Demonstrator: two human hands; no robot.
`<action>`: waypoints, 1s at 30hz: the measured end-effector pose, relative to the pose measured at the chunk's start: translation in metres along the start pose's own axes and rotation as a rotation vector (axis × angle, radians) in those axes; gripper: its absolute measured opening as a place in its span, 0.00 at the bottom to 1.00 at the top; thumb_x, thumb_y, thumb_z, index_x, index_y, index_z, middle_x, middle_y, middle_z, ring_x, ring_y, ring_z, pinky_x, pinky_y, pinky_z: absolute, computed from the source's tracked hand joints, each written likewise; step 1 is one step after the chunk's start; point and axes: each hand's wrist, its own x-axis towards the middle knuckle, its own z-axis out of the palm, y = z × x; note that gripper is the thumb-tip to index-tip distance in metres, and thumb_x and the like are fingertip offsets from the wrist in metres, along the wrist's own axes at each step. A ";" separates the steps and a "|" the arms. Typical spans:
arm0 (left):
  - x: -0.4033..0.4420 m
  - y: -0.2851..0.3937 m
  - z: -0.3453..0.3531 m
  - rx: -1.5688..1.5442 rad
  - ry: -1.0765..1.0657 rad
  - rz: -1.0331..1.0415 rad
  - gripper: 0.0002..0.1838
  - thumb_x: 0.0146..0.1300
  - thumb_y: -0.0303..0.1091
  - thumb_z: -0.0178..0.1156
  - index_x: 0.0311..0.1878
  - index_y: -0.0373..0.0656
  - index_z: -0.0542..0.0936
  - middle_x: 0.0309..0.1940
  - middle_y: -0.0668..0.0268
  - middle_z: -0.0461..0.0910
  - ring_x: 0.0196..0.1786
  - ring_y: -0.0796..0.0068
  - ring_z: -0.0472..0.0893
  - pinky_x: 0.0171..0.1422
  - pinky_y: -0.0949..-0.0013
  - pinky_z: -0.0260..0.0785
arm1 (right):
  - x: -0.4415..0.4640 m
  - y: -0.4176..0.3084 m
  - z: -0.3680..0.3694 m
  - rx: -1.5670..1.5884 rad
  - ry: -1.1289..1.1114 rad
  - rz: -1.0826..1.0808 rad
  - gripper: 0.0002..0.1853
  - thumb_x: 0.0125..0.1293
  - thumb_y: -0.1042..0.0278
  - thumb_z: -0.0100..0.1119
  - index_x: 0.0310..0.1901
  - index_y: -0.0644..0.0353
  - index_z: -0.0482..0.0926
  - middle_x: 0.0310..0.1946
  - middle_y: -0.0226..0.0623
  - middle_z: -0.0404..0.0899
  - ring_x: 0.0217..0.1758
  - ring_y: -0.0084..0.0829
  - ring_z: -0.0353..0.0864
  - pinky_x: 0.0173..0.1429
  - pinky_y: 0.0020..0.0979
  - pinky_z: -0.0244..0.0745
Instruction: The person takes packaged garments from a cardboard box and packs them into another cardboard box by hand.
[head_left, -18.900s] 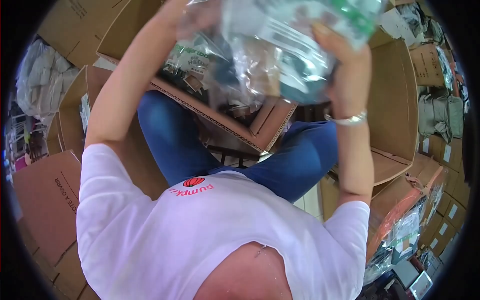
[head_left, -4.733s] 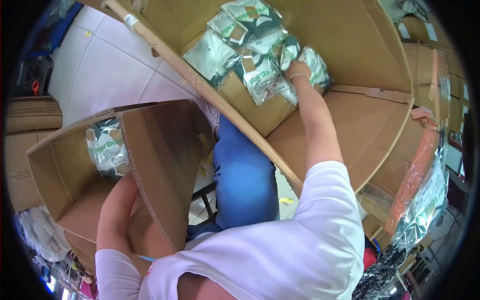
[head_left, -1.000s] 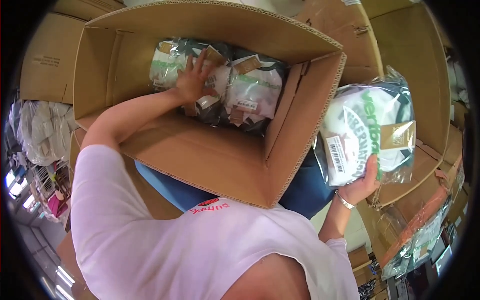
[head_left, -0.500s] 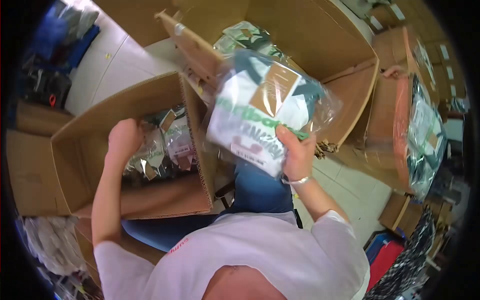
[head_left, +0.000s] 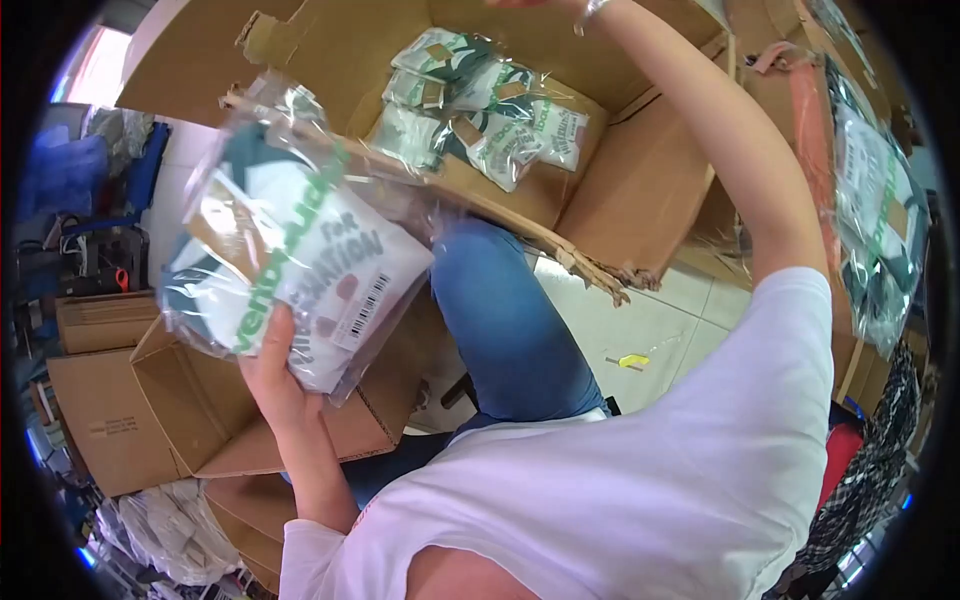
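Note:
My left hand (head_left: 275,375) grips the lower edge of a clear-bagged garment package (head_left: 330,260), with the thumb on top. The package has green lettering, a brown tag and a barcode label, and it is tilted over a smaller open carton (head_left: 190,400), hiding much of that carton. My right hand (head_left: 530,4) is at the top edge of the view, over the far side of a large open carton (head_left: 660,180); its fingers are mostly cut off. Several similar bagged packages (head_left: 505,145) lie inside the large carton.
My knee (head_left: 510,300) is between the two cartons. Torn cardboard (head_left: 590,270) juts from the large carton's near edge. Bagged goods (head_left: 880,210) stand at the right, a plastic-wrapped bundle (head_left: 175,530) lies lower left, and a yellow scrap (head_left: 633,361) is on the floor.
The package has passed from my right hand to my left hand and is now farther left. My right arm has stretched up and across the large carton. The view has shifted.

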 end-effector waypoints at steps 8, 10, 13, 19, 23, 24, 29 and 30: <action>0.001 -0.023 0.013 0.023 0.179 -0.017 0.32 0.58 0.30 0.66 0.65 0.29 0.69 0.54 0.56 0.78 0.52 0.67 0.80 0.59 0.65 0.71 | 0.013 0.398 -0.008 -0.860 -0.360 0.670 0.23 0.52 0.49 0.70 0.42 0.60 0.86 0.37 0.44 0.86 0.36 0.38 0.85 0.40 0.38 0.80; -0.006 -0.030 -0.011 0.126 0.183 -0.035 0.30 0.61 0.32 0.62 0.65 0.29 0.69 0.53 0.55 0.79 0.52 0.65 0.81 0.59 0.64 0.72 | -0.030 0.443 0.029 -0.839 -0.322 0.724 0.28 0.55 0.45 0.70 0.47 0.61 0.85 0.41 0.46 0.86 0.40 0.39 0.86 0.45 0.37 0.80; -0.005 -0.029 -0.019 0.169 0.168 -0.088 0.29 0.64 0.38 0.58 0.64 0.29 0.69 0.53 0.54 0.80 0.52 0.63 0.82 0.58 0.62 0.74 | -0.079 0.499 0.088 -0.376 0.149 0.708 0.35 0.53 0.42 0.73 0.53 0.65 0.83 0.50 0.50 0.84 0.52 0.42 0.85 0.58 0.35 0.76; -0.005 -0.028 -0.018 0.194 0.213 -0.104 0.28 0.62 0.38 0.60 0.62 0.29 0.72 0.52 0.54 0.80 0.52 0.63 0.82 0.58 0.65 0.73 | -0.025 0.442 0.156 -0.057 0.677 0.731 0.39 0.44 0.47 0.78 0.52 0.72 0.81 0.52 0.52 0.83 0.55 0.45 0.83 0.61 0.36 0.74; 0.003 -0.014 0.019 0.023 0.224 -0.100 0.24 0.58 0.28 0.65 0.58 0.31 0.76 0.48 0.61 0.81 0.49 0.75 0.80 0.53 0.69 0.71 | 0.042 0.346 0.091 -0.396 0.176 0.571 0.33 0.43 0.55 0.74 0.48 0.73 0.82 0.48 0.54 0.83 0.49 0.43 0.85 0.55 0.38 0.78; 0.002 -0.012 0.019 0.013 0.216 -0.125 0.24 0.58 0.29 0.66 0.58 0.32 0.76 0.49 0.61 0.81 0.49 0.74 0.79 0.54 0.69 0.71 | 0.054 0.310 0.076 -0.673 0.015 0.488 0.30 0.44 0.55 0.72 0.46 0.70 0.83 0.44 0.49 0.85 0.45 0.41 0.85 0.53 0.39 0.79; 0.001 -0.016 0.001 -0.096 0.051 -0.155 0.24 0.60 0.29 0.67 0.59 0.36 0.76 0.46 0.64 0.82 0.46 0.76 0.81 0.50 0.70 0.74 | 0.026 0.063 0.033 -1.063 -0.287 -0.308 0.20 0.49 0.69 0.70 0.47 0.58 0.82 0.41 0.50 0.84 0.45 0.48 0.84 0.51 0.41 0.77; 0.002 -0.017 0.002 -0.133 0.068 -0.127 0.24 0.60 0.29 0.67 0.59 0.36 0.76 0.46 0.64 0.82 0.46 0.76 0.81 0.50 0.70 0.74 | -0.002 -0.002 0.032 -1.136 -0.324 -0.418 0.21 0.51 0.74 0.68 0.50 0.60 0.80 0.42 0.52 0.83 0.45 0.50 0.82 0.52 0.41 0.76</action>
